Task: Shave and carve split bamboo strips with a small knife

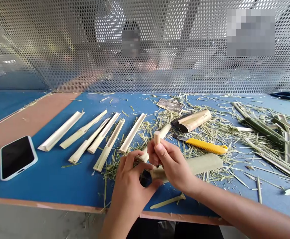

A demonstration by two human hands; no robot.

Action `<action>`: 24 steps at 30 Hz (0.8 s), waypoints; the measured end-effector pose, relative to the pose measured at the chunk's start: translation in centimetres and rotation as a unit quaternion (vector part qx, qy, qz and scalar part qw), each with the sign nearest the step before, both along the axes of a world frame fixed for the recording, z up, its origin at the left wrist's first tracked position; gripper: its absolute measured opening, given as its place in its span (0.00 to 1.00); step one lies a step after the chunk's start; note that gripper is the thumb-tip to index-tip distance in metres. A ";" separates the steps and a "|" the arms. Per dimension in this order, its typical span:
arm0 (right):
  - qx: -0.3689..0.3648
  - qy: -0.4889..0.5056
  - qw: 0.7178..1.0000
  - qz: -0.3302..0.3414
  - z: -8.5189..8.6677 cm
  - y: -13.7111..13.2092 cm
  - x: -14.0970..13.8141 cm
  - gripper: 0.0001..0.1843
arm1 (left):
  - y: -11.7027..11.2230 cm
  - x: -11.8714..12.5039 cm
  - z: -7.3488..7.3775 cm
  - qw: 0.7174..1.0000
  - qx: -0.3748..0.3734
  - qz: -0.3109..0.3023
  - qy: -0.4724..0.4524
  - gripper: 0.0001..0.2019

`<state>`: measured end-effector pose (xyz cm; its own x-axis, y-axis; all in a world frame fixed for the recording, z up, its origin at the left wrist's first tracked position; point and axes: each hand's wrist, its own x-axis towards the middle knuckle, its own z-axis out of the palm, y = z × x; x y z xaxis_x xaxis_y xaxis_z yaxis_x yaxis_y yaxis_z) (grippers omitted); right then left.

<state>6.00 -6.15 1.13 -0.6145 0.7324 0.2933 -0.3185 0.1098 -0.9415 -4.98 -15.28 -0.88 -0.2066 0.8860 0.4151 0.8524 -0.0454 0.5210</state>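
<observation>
My right hand (171, 166) pinches a short pale bamboo peg (157, 137) upright between thumb and fingers, its lower end hidden. My left hand (128, 186) grips a wide pale bamboo piece (194, 167) near a dark round end (145, 178), which shows between the fingers. That piece passes beneath my right hand, though I cannot tell whether it is a tube. Just behind my hands, a narrow bamboo strip (165, 130) lies partly hidden. A yellow utility knife (204, 146) lies just beyond my right hand.
Several split bamboo strips (132, 132) lie in a row on the blue-topped table (60, 186), beside a smartphone (17, 157). Green bamboo stalks (271, 129) and scattered shavings lie at right. A perforated metal screen (145, 49) stands behind, with a blurred person beyond it.
</observation>
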 end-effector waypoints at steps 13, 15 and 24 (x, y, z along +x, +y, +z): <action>-0.055 0.056 0.989 -0.125 0.5 -0.1 -0.4 0.16 | 0.0 -0.2 -0.3 1.000 0.000 -0.004 -0.012 0.10; -0.076 0.093 0.987 -0.107 0.9 -0.1 0.2 0.16 | -0.1 -0.3 -0.3 1.000 0.002 -0.012 -0.002 0.09; -0.115 0.141 0.983 -0.024 0.1 -1.4 1.0 0.30 | -0.5 -0.2 0.2 0.999 -0.015 -0.031 0.002 0.08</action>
